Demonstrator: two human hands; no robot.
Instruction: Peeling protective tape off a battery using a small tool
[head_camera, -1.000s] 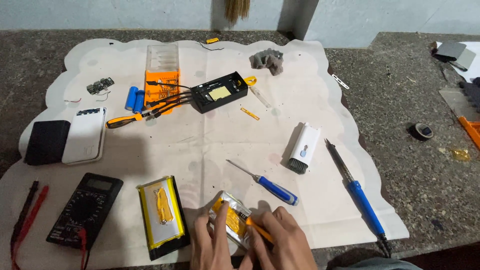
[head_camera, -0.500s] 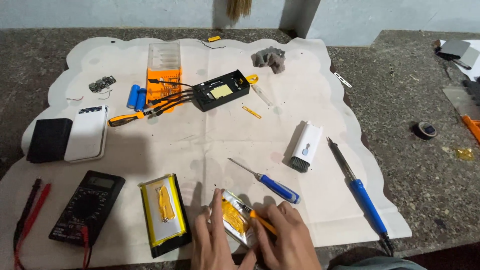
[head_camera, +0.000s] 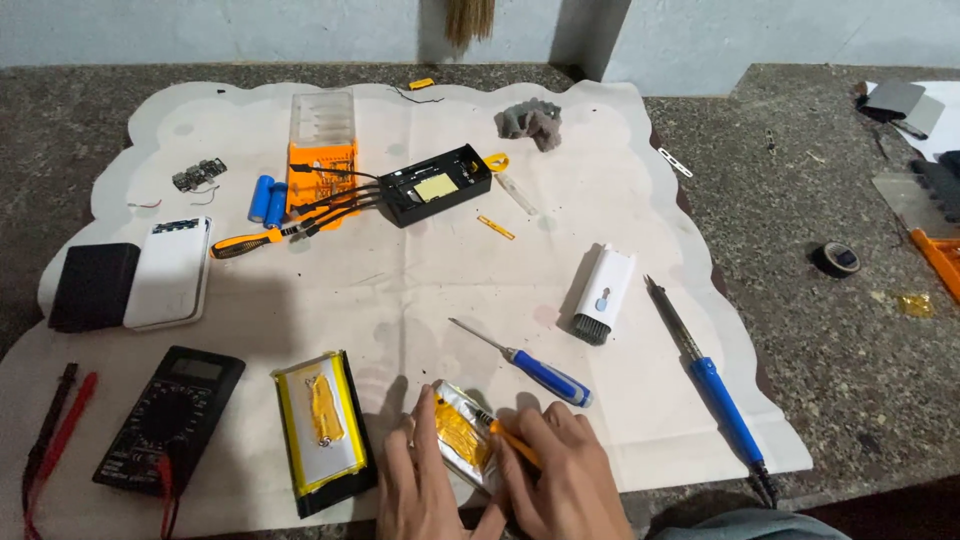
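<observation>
At the mat's (head_camera: 620, 150) near edge, the left hand (head_camera: 425, 490) lies flat, fingers together, pressing down the silver pouch cell (head_camera: 462, 445) with its yellow tape. The right hand (head_camera: 565, 480) pinches an orange tool (head_camera: 512, 442) whose tip touches the cell's top. A blue screwdriver (head_camera: 530, 367) lies just beyond, a second cell (head_camera: 322, 428) to the left

Hands (head_camera: 500, 480) slightly lower on pouch cell (head_camera: 462, 445)

A speckled dark stone counter (head_camera: 820, 330) under a white scalloped mat (head_camera: 420, 270), pale wall (head_camera: 250, 30) behind
</observation>
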